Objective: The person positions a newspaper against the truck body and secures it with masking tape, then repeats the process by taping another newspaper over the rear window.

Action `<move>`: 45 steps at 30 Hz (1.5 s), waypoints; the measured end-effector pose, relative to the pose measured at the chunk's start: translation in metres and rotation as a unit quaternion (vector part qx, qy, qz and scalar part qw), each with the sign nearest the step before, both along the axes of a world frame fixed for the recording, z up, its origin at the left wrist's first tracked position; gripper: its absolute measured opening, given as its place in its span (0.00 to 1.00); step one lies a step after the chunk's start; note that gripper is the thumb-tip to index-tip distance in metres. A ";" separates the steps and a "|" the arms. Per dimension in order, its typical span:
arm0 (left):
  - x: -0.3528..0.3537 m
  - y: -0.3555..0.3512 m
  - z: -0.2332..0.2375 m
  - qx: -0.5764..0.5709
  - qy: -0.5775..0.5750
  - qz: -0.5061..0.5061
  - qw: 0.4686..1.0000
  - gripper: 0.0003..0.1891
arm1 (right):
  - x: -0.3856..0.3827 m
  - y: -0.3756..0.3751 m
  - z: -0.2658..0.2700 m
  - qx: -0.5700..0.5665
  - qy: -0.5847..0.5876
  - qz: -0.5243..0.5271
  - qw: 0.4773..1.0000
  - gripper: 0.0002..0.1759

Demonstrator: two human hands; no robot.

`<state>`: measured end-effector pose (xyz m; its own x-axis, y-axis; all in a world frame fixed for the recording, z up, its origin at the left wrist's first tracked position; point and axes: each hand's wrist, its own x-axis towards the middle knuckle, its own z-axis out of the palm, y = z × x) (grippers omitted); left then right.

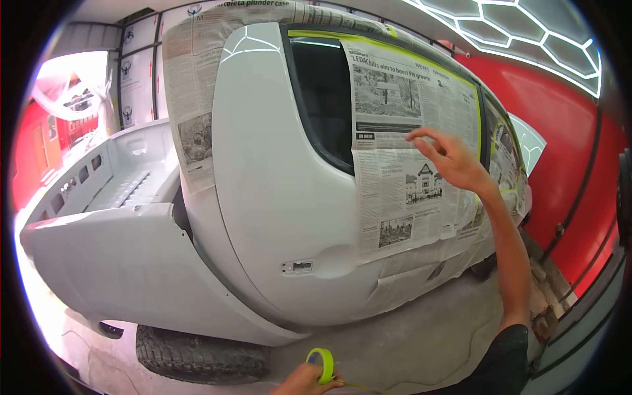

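While my right arm rises from the lower right corner, forearm nearly upright and wrist bent leftward, my right hand (451, 161) lies against the newspaper (395, 197) taped over the side window (326, 105) of the white truck (276, 197). Its fingers are loosely spread, tips on the page. Down at the bottom edge, my left hand (304, 383) is low and curled, pinching the roll of yellow-green tape (321, 364), well apart from the paper.
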<state>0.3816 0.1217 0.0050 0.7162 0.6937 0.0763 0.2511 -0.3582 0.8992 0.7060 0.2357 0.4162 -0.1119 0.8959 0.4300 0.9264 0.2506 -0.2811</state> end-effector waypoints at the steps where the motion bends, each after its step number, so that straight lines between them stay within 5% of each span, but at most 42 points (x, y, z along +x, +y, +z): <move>1: -0.005 -0.003 0.012 0.007 0.018 0.029 0.999 0.15 | -0.013 0.036 0.004 0.086 -0.024 0.055 0.995 0.19; 2: -0.010 -0.004 0.019 0.014 0.036 0.058 0.998 0.16 | -0.026 0.072 0.009 0.170 -0.048 0.109 0.978 0.20; 4: -0.019 -0.003 0.011 0.010 0.026 0.083 0.996 0.17 | -0.080 0.107 0.038 0.222 -0.139 0.021 0.965 0.21; 6: -0.028 0.002 0.011 0.005 0.002 0.096 0.995 0.17 | -0.101 0.176 0.058 0.312 -0.127 0.043 0.941 0.25; 10: -0.048 0.010 0.001 0.004 -0.056 0.126 0.990 0.14 | -0.143 0.235 0.101 0.332 -0.113 -0.039 0.936 0.31; 19: -0.071 0.032 0.029 -0.019 -0.078 0.130 0.988 0.11 | -0.196 0.263 0.115 0.339 -0.044 -0.052 0.938 0.27; 24: -0.063 0.041 0.001 0.029 -0.091 0.088 0.992 0.12 | -0.135 0.246 0.124 0.290 -0.002 0.059 0.955 0.26; 28: -0.052 0.034 0.008 0.015 -0.101 0.077 0.992 0.13 | -0.061 0.169 0.082 0.328 0.038 0.048 0.943 0.24; 35: -0.042 0.022 0.019 -0.033 -0.033 0.040 0.998 0.14 | 0.122 -0.016 -0.131 0.314 0.107 -0.162 0.929 0.27; 36: -0.039 0.020 0.022 -0.020 -0.038 0.034 0.999 0.13 | 0.168 -0.042 -0.188 0.346 0.035 -0.215 0.912 0.28; 39: -0.025 0.016 0.032 0.013 -0.019 0.008 1.000 0.11 | 0.260 -0.157 -0.401 0.191 0.250 -0.419 0.852 0.30; 40: -0.020 0.020 0.033 0.023 0.014 -0.006 1.000 0.12 | 0.237 -0.203 -0.440 0.076 0.421 -0.486 0.762 0.28; 41: -0.015 0.022 0.037 0.033 0.045 -0.018 0.998 0.12 | 0.237 -0.244 -0.509 -0.007 0.449 -0.549 0.706 0.25; 43: -0.004 0.016 0.055 0.038 0.047 -0.002 0.998 0.12 | 0.243 -0.350 -0.740 -0.063 0.251 -0.624 0.737 0.18; 44: 0.002 0.013 0.064 0.040 0.049 0.008 0.998 0.11 | 0.233 -0.400 -0.834 -0.122 0.292 -0.599 0.735 0.23; 45: 0.007 0.012 0.069 0.047 0.040 0.007 0.998 0.10 | 0.181 -0.430 -0.851 -0.244 0.353 -0.632 0.645 0.21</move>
<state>0.3886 0.1340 0.0738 0.7135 0.6957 0.0836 0.3269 -0.4360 0.8385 0.8865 -0.1945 -0.4344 0.9104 0.1277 -0.3935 -0.0974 -0.8582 -0.5040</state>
